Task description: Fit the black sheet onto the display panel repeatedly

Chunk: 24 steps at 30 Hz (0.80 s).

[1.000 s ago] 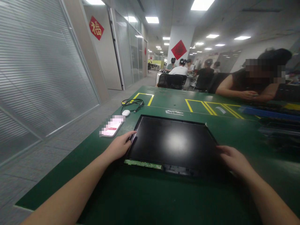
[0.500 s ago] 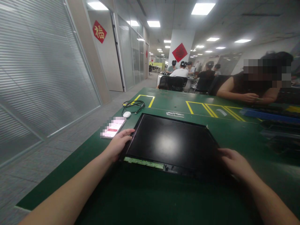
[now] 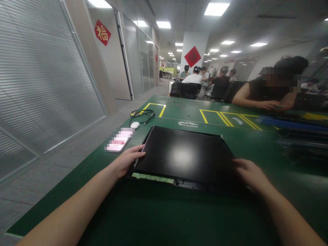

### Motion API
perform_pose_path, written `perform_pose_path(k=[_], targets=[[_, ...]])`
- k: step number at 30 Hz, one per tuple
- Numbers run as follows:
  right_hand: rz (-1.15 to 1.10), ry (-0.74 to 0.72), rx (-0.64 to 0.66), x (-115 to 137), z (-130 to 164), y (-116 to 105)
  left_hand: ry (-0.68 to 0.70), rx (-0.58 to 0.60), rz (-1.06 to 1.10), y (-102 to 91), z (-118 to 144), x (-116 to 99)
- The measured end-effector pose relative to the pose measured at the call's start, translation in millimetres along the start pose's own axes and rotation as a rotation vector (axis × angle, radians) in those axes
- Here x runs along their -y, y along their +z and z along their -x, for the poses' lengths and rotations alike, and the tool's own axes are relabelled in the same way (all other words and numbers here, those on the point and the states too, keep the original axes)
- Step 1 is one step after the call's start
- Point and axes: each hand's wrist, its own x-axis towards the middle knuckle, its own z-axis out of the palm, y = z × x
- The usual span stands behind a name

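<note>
Gripping the big black panel (image 3: 183,155) from both sides, I had my left hand (image 3: 125,160) on its left edge, fingers (image 3: 137,150) curled over the rim, and my right hand (image 3: 249,174) on the right edge, fingers (image 3: 238,163) lying loosely together on it. It sat flat on the green table (image 3: 153,218), a green circuit strip (image 3: 152,177) along its near edge. Just past my left hand lay a phone (image 3: 118,142), then a white mouse (image 3: 134,125) and a coiled cable (image 3: 142,113). Way back, another person (image 3: 269,94) leaned on the table.
</note>
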Motion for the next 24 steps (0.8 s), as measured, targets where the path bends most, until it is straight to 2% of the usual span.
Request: perform_pose_path(k=[5,16,20,24], targets=[[-0.04,0.005,-0.005,3,3,-1,0.026,-0.02,-0.017,3.3,4,0],[-0.098,-0.003,-0.011,2,3,2,0.193,0.105,-0.007,-5.7,3,3],[-0.107,-0.006,-0.005,1,3,3,0.209,0.096,-0.063,-9.9,1,2],[-0.136,-0.043,-0.018,-3,0,6,0.262,0.112,-0.047,-5.4,5,0]])
